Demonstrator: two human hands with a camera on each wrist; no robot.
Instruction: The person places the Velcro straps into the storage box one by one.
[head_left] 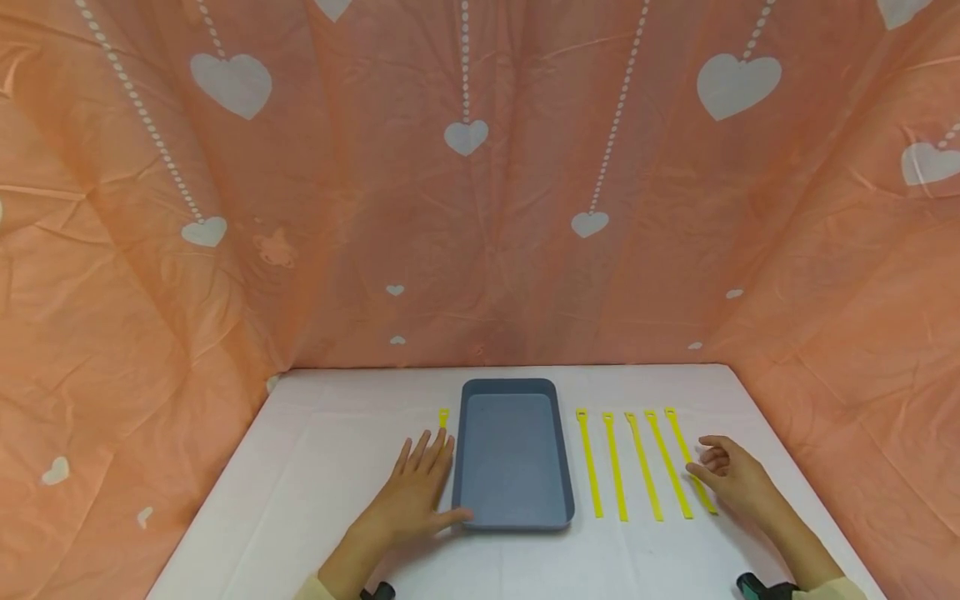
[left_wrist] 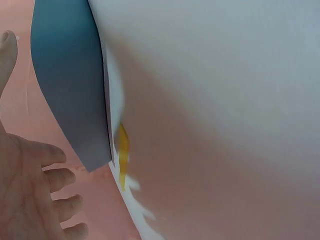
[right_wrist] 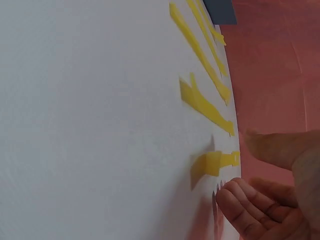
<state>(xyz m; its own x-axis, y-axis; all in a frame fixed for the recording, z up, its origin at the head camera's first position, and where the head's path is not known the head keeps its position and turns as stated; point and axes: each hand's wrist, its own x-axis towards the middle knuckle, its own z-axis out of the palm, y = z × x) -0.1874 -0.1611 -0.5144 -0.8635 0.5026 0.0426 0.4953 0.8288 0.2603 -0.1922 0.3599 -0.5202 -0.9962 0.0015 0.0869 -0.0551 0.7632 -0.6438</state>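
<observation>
A grey-blue rectangular tray [head_left: 513,458] lies on the white table in the head view. My left hand [head_left: 408,500] hovers palm down at its left side, fingers spread and straight, the thumb tip over the tray's near left corner. Beneath that hand lies a yellow cable strap [head_left: 443,416], mostly hidden, with its slotted head showing past the fingertips. To the right of the tray, several more yellow straps lie in a row, heads at the far end. Beside the rightmost strap [head_left: 677,433] is my right hand [head_left: 737,482], fingers loosely bent, thumb apart, holding nothing.
The white table [head_left: 300,467] meets an orange curtain [head_left: 480,250] with white hearts at the back and on both sides. In the right wrist view, the nearest strap [right_wrist: 213,164] has its near end raised off the cloth.
</observation>
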